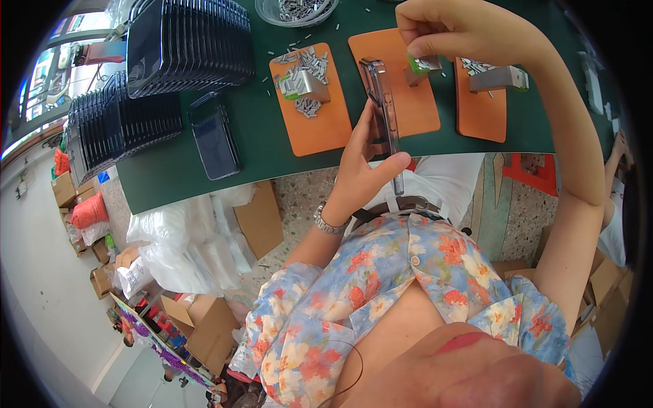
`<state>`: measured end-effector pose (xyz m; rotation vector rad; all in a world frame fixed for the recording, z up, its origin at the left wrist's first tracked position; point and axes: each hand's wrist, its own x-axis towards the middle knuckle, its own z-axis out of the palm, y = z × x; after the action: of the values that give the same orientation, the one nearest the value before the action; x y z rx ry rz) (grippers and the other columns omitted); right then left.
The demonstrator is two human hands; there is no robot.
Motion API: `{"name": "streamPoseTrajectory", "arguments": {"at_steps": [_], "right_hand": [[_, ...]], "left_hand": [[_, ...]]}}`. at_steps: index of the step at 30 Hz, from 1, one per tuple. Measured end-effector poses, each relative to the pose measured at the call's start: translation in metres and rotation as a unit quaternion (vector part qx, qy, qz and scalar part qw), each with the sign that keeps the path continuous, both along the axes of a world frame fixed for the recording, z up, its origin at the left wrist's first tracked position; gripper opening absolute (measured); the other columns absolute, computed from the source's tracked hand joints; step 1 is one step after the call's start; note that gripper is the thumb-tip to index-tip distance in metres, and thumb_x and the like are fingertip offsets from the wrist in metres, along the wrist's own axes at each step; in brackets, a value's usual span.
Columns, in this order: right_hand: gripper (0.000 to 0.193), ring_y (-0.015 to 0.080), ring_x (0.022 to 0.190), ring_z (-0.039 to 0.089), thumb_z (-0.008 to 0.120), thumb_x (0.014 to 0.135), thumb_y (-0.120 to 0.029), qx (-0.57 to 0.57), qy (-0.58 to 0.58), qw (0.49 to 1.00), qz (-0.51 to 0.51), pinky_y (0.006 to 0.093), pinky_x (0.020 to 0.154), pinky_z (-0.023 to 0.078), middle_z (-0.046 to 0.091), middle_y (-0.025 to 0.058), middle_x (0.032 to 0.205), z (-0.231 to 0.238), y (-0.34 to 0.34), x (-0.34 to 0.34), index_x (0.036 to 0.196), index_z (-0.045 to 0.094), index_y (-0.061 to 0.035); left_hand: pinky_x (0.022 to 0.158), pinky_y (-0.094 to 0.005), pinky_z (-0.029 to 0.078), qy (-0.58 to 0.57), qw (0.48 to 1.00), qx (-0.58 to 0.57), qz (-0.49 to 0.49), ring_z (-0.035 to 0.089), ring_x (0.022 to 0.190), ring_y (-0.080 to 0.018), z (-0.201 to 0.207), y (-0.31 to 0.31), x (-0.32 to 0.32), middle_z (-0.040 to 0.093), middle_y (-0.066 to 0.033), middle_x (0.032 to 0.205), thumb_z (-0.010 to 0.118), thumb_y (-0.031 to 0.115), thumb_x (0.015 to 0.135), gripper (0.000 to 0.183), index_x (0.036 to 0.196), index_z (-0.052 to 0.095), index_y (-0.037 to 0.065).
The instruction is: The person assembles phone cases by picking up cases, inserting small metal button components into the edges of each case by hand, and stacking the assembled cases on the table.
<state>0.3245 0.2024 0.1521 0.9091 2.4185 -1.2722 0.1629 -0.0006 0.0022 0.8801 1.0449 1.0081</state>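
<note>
Above the green surface (177, 170), the left hand (357, 173) grips a clear phone case (382, 109) upright on edge, exposing its side, while the right hand (449, 30) pinches a small green-tipped tool (423, 66) beside it, over an orange mat (408, 102).

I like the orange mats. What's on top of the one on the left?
On the left orange mat lie a heap of small silver metal pieces and a grey block with a green end. Whatever the block covers is hidden.
</note>
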Motion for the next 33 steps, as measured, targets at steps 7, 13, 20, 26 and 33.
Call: {"name": "streamPoseTrajectory", "arguments": {"at_steps": [7,13,20,26,33], "right_hand": [[0.017,0.0148,0.065,0.056,0.063,0.089,-0.016,0.002,0.056,0.998,-0.004,0.0287,0.061,0.044,0.062,0.0072,0.072,-0.005,-0.002,0.001,0.085,0.062,0.0015],[0.015,0.015,0.069,0.061,0.064,0.088,-0.014,-0.017,0.086,0.996,0.015,0.0285,0.064,0.048,0.068,0.0089,0.078,-0.009,-0.002,0.012,0.086,0.064,0.0012],[0.016,0.015,0.067,0.06,0.064,0.088,-0.014,-0.012,0.11,0.994,0.008,0.029,0.063,0.047,0.068,0.0084,0.078,-0.007,-0.009,0.019,0.086,0.065,0.0019],[0.016,0.0074,0.067,0.052,0.06,0.093,-0.014,0.125,0.246,0.945,-0.177,0.0245,0.06,0.042,0.06,0.0018,0.071,-0.008,-0.03,0.021,0.091,0.064,0.0019],[0.023,0.0027,0.068,0.048,0.055,0.098,-0.021,0.14,0.455,0.82,-0.317,0.0178,0.058,0.039,0.058,-0.0031,0.083,-0.101,-0.049,0.014,0.107,0.066,-0.0034]], "left_hand": [[0.097,-0.034,0.045,0.005,1.0,0.008,0.009,0.051,0.117,-0.0191,0.002,-0.002,0.005,0.045,-0.013,0.134,0.074,0.017,0.081,0.097,0.151,0.01,-0.004],[0.096,-0.0337,0.045,-0.005,1.0,0.011,0.004,0.052,0.116,-0.0187,0.006,-0.005,0.012,0.046,-0.0125,0.133,0.073,0.015,0.081,0.096,0.151,0.01,-0.004],[0.096,-0.0336,0.045,-0.003,1.0,0.004,-0.008,0.052,0.115,-0.0182,0.005,-0.007,0.014,0.046,-0.0118,0.133,0.073,0.014,0.081,0.096,0.151,0.01,-0.004],[0.094,-0.0303,0.045,-0.047,0.999,0.003,0.006,0.05,0.113,-0.0147,0.013,0.006,0.018,0.047,-0.0099,0.131,0.073,0.014,0.082,0.094,0.15,0.012,-0.007],[0.09,-0.0272,0.046,-0.095,0.995,-0.023,-0.004,0.052,0.108,-0.0124,0.016,0.029,0.038,0.05,-0.0095,0.125,0.073,0.02,0.085,0.093,0.149,0.012,-0.01]]}}
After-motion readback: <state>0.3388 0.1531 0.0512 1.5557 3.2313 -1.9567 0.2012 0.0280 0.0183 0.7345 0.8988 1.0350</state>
